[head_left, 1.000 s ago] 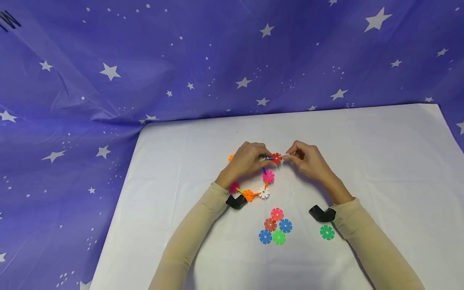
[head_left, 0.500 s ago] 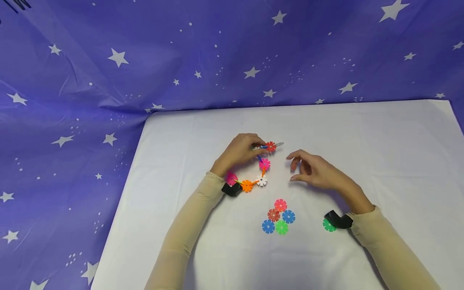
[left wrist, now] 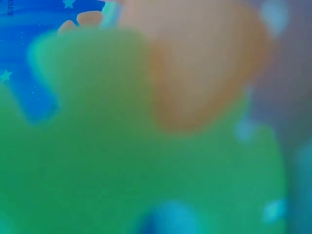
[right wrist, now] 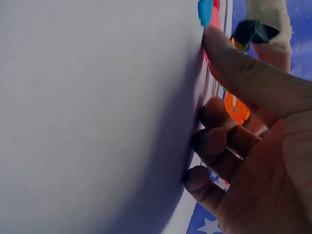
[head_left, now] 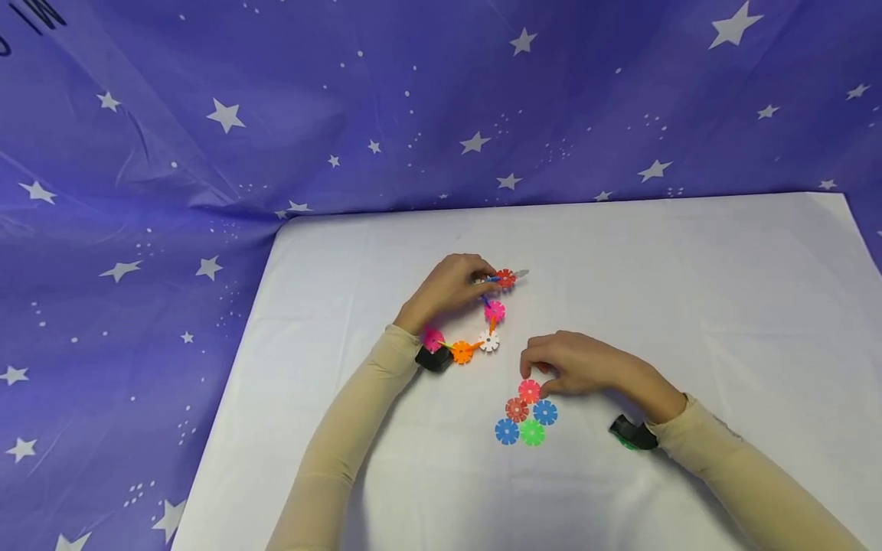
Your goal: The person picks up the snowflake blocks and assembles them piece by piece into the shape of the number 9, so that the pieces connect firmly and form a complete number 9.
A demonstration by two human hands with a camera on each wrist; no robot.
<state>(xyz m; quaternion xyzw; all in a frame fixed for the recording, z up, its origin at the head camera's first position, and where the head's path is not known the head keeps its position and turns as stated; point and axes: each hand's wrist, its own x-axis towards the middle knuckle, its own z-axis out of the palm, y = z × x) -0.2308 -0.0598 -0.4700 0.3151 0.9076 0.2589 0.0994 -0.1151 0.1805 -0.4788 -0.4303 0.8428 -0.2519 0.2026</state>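
A chain of notched plastic building discs (head_left: 494, 312) curves on and above the table in the head view. Its discs are pink, orange, white, blue and red. My left hand (head_left: 449, 282) pinches it near the far end, beside the red disc (head_left: 505, 278) with a white one sticking out. In the left wrist view a blurred green notched disc (left wrist: 87, 156) fills much of the picture. My right hand (head_left: 579, 362) is at a loose pink disc (head_left: 529, 391), index finger and thumb at its edges. The right wrist view shows the thumb (right wrist: 239, 58) against the group, other fingers bent.
Beside the pink disc lie a red disc (head_left: 517, 409), two blue ones (head_left: 507, 431) and a light green one (head_left: 532, 432). A green disc (head_left: 628, 443) is mostly hidden under the right wrist's black camera (head_left: 635, 433). A purple starred cloth (head_left: 413, 99) hangs behind the table.
My right hand has let go of the white disc at the chain's end and come down toward me to the loose pink disc. My left hand still holds the chain.
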